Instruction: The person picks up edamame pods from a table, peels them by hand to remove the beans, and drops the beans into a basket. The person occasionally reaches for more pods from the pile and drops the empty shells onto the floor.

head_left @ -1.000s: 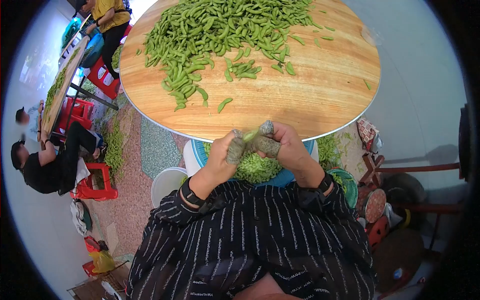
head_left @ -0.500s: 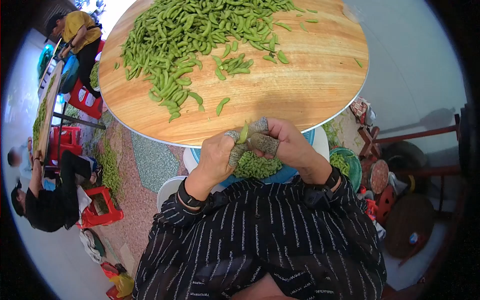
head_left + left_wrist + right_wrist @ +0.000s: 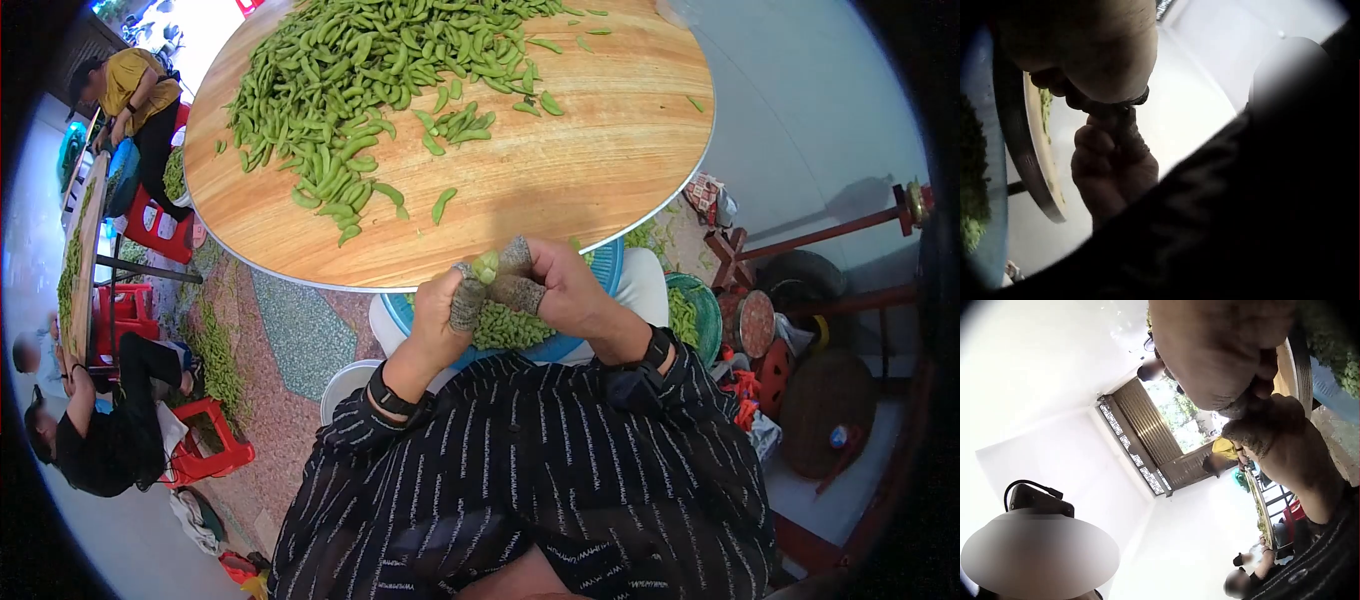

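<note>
A green pod (image 3: 485,267) is pinched by the left hand (image 3: 442,312), whose covered fingers are curled. The right hand (image 3: 568,287) meets it from the other side, its covered thumb and finger curled at the pod. Under both hands, a blue basket (image 3: 572,346) holds a heap of shelled green beans (image 3: 508,328). Ahead, a large pile of pods (image 3: 370,80) lies on the round wooden table (image 3: 600,150). The wrist views show the left hand (image 3: 1085,50) and right hand (image 3: 1216,356) dark and close together; the pod cannot be made out there.
A white bucket (image 3: 348,385) stands on the floor at the left, a green basket (image 3: 690,315) of pods at the right. Further left, people sit at another table (image 3: 85,250) near red stools (image 3: 205,440). Wooden bars (image 3: 830,235) stand at the far right.
The pod between the fingers has shifted from upright to a shorter, bunched look. The head view has turned, so the table appears further left. Both hands stay close together.
</note>
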Available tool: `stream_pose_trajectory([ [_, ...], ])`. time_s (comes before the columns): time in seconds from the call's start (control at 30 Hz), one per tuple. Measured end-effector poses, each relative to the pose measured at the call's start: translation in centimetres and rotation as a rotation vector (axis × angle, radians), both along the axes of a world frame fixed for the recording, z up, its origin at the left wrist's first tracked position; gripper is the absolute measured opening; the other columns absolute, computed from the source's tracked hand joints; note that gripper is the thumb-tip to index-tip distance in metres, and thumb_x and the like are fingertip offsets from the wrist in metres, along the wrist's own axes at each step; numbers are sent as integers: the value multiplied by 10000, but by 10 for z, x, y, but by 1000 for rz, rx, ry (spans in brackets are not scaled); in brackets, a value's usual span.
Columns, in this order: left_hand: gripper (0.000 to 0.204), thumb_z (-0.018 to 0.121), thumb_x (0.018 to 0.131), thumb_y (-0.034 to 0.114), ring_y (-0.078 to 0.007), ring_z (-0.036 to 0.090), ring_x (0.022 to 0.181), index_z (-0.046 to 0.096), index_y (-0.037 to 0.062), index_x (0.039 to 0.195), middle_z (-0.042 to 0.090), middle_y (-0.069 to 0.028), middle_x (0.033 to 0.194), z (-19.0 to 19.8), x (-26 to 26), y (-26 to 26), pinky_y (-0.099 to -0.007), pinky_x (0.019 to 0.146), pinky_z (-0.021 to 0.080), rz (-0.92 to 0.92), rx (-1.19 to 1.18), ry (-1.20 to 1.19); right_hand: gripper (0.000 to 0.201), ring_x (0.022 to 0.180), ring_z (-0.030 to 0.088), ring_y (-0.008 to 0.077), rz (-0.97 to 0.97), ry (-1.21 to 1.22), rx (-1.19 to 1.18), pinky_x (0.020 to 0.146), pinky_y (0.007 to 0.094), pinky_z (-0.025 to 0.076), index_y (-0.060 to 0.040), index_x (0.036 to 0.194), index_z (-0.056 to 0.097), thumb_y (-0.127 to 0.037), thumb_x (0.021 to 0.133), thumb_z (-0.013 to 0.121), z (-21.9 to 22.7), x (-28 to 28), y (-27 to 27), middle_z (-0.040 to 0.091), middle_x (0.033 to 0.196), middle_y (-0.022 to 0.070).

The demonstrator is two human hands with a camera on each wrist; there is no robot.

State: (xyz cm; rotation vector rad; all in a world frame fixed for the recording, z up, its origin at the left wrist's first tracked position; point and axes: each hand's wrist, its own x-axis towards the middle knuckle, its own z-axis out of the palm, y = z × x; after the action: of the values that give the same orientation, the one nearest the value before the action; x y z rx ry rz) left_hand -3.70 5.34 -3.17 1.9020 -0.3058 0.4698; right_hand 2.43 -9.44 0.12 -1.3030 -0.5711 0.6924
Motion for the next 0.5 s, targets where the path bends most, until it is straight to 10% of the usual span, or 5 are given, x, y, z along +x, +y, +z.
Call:
stream_pose_trajectory([
  [0.17,305,426,883,319,-56,386,467,531,33,901,473,9,614,-7,-11,-16,-178,416,283,-155,-848,496,132,736,510,85,61,-339,4,652,234,417,-2,869,529,-86,784,586,-8,3,-15,578,817,34],
  [0.4,233,451,874,261,-38,356,481,526,43,910,445,27,601,-9,-12,-31,-173,425,263,-270,-1063,569,128,688,513,84,69,-156,-111,627,241,420,5,860,538,-71,770,588,-7,7,-30,593,774,42],
  [0.5,153,466,855,164,-39,377,507,518,44,933,451,29,617,6,-7,-41,-171,449,293,-85,-600,596,114,676,512,83,88,-296,-236,608,241,421,11,842,540,-67,768,577,-3,13,-37,590,748,38],
])
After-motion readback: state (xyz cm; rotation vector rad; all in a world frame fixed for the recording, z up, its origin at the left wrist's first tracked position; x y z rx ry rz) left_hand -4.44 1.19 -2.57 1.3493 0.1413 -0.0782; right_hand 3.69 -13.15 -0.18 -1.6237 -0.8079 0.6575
